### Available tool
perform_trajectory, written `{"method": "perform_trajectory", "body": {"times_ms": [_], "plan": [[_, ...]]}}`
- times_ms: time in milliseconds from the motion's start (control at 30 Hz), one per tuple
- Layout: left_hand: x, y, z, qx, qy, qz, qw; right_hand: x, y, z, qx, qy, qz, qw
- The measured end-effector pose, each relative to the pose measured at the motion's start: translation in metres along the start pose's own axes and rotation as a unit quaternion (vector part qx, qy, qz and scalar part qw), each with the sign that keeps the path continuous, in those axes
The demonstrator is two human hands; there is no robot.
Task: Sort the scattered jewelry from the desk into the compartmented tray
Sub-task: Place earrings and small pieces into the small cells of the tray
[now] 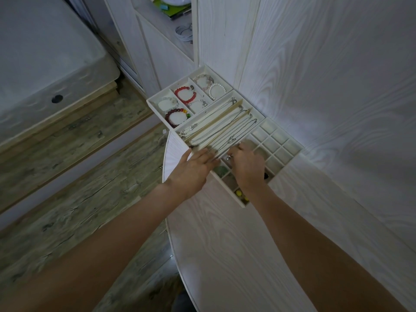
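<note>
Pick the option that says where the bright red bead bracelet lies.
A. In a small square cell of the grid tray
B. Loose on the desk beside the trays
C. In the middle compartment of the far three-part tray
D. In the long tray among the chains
C: the red bead bracelet sits in the middle compartment of the far three-part tray, away from the chains and the grid tray.

No text, label or number is readable.

The right hand (247, 167) covers several small compartments of the grid tray (279, 143); what its curled fingers hold is too small to tell.
</note>
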State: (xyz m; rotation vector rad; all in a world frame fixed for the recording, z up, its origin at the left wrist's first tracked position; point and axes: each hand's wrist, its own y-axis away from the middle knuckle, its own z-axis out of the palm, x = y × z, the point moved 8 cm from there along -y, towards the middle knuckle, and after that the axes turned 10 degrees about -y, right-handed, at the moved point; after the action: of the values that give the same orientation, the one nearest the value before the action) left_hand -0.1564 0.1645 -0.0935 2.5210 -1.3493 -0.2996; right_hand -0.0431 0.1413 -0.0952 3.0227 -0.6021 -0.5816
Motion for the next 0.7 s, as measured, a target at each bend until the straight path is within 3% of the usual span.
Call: {"method": "perform_trajectory", "body": {"times_ms": [433, 700], "plan": [[0.020, 0.011, -0.020, 0.037, 0.025, -0.018, 0.999, 0.011, 0.036, -0.044, 0.065, -0.083, 0.029, 0.994], [0.103, 0.013, -0.046, 0.063, 0.030, -0.001, 0.998, 0.081, 0.109, -0.055, 0.009, -0.169, 0.133, 0.977]]}}
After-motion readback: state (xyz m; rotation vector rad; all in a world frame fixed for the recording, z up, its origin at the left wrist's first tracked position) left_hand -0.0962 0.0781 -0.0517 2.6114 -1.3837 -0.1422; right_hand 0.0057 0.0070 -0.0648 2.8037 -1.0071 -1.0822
